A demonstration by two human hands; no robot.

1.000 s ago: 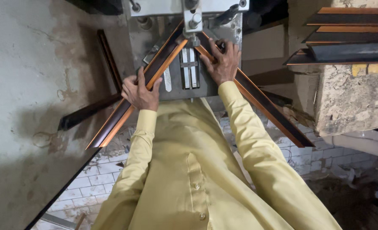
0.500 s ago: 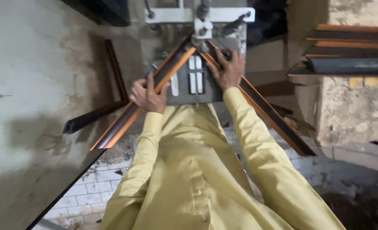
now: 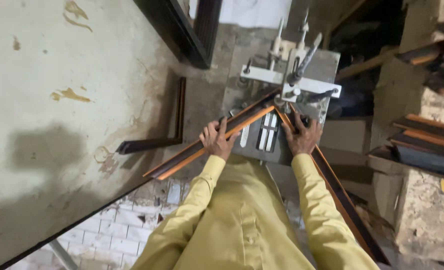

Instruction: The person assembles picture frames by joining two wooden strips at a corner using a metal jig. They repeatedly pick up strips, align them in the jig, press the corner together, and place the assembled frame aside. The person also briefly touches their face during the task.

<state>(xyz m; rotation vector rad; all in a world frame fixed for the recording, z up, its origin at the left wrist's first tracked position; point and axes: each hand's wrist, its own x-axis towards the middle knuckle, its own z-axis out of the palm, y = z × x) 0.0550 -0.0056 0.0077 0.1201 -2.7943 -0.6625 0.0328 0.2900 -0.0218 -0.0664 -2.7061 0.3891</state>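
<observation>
Mouldings meet at a mitred corner under the head of the joining machine (image 3: pixel 287 80): the left moulding (image 3: pixel 217 137), dark with an orange edge, runs out past the left edge of the machine bed (image 3: pixel 264 137), and the right moulding (image 3: pixel 339 192) runs down past its near right corner. The left hand (image 3: pixel 217 140) lies palm down across the left moulding, fingers spread and pressing it flat; the right hand (image 3: pixel 301 134) does the same on the right moulding, just beside the joint. Neither hand pinches; both bear downward. In my judgement, a sound joint calls for both strips pushed hard into the corner, faces level, fingers kept well back from the head. Whether the mitre is fully closed cannot be told. A finished L-shaped corner piece (image 3: pixel 164 130) lies on the worn table (image 3: pixel 57 125) to the left; spare strips (image 3: pixel 424 142) are stacked on the right.
</observation>
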